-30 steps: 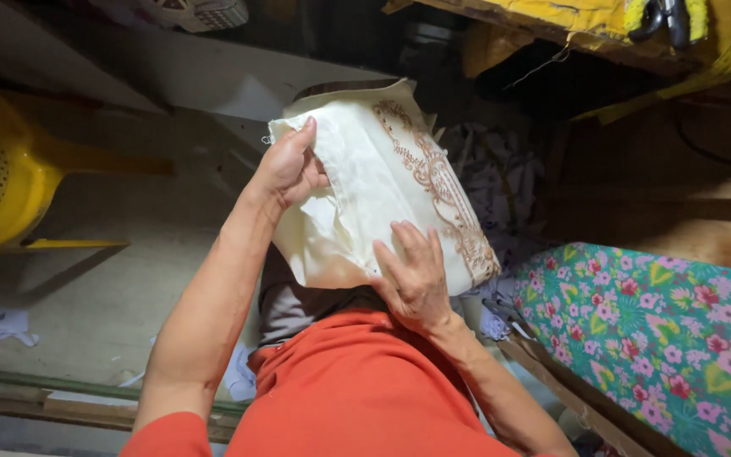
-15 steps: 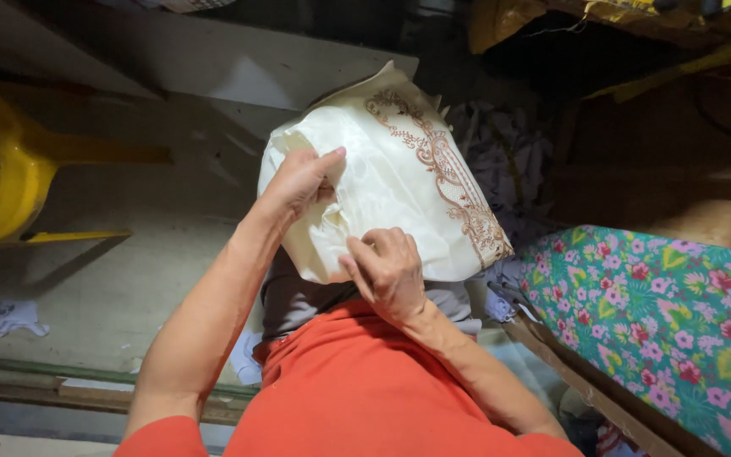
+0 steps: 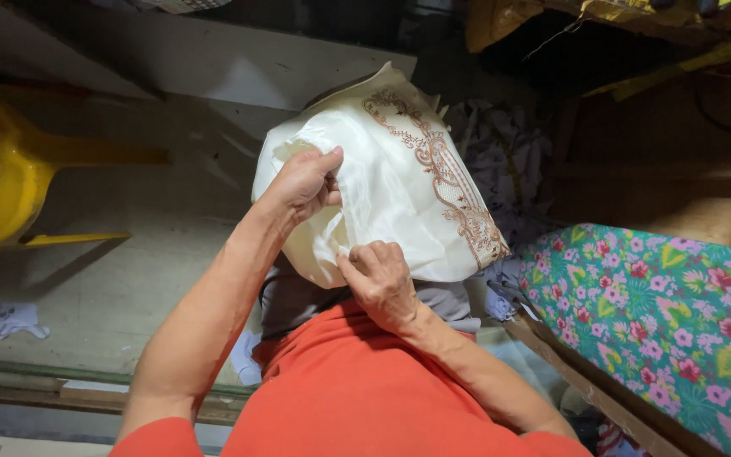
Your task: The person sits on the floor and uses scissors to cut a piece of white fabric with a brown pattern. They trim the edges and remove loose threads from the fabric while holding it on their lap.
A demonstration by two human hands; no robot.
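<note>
**Two hands gripping a cream embroidered cloth above the lap**

Head view, looking down. The cream satin cloth [image 3: 399, 186], bordered with a brown embroidered band [image 3: 450, 182], is held up in front of the person's orange garment [image 3: 365, 398], over the lap. The left hand [image 3: 305, 179] pinches the cloth at its upper left part, fingers curled closed on a fold. The right hand [image 3: 380, 278] grips the cloth's lower edge, fingers bunched tight on the fabric. Both hands touch the cloth; they lie near each other but apart. A yellow plastic chair [image 3: 2, 182] stands at far left on the concrete floor [image 3: 103, 288]. A floral-patterned green fabric [image 3: 662, 322] lies at right, just beside the person. Grey cloth [image 3: 298, 300] shows beneath the cream piece.
</note>
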